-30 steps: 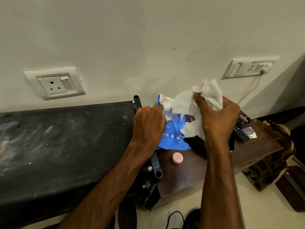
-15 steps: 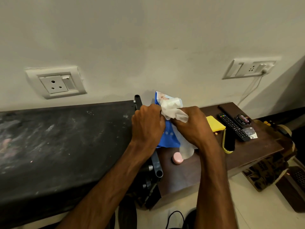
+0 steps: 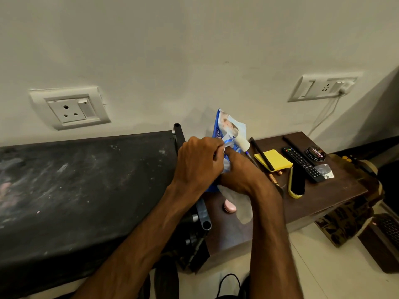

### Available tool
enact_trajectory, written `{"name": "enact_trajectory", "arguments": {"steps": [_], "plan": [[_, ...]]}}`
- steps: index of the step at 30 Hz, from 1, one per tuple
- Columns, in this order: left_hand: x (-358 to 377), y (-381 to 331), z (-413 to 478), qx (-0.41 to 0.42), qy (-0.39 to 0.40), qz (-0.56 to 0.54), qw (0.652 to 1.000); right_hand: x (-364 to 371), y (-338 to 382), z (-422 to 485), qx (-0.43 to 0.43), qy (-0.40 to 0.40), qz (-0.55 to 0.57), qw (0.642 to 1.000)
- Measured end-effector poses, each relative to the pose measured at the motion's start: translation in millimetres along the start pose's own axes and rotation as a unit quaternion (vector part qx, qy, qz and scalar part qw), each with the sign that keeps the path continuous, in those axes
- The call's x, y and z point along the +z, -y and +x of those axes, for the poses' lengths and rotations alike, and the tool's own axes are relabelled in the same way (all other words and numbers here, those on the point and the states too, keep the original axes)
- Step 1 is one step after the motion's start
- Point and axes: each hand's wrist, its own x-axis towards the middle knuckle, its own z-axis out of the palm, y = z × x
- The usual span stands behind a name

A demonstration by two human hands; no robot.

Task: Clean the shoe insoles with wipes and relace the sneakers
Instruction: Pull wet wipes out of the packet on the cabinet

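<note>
- We read "Cherry" on the round tin (image 3: pixel 315 152) lying on the worktop (image 3: pixel 336 190).
- Our left hand (image 3: pixel 198 165) grips the blue wipes pack (image 3: pixel 227 127); we cannot read its lettering.
- Our right hand (image 3: pixel 239 175) clutches a white wipe (image 3: pixel 241 203).

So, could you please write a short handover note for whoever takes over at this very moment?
Left grip holds the blue wipes pack upright on the brown table. Right grip holds a white wipe against the pack. Done: one wipe is out. Left: clean the insoles, relace the sneakers; neither is clearly in view.
</note>
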Motion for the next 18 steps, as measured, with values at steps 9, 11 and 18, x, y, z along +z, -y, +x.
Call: {"name": "enact_trajectory", "arguments": {"steps": [9, 11, 18], "plan": [[-1, 6, 2, -0.098, 0.019, 0.015, 0.995, -22, -4, -16, -0.071, -0.127, 0.028, 0.989], [-1, 6, 2, -0.081, 0.019, -0.017, 0.996, -19, -4, -15, -0.054, -0.091, 0.030, 0.994], [2, 1, 1, -0.017, 0.018, -0.051, 0.998, -7, -9, -8, -0.022, -0.035, 0.025, 0.999]]}}
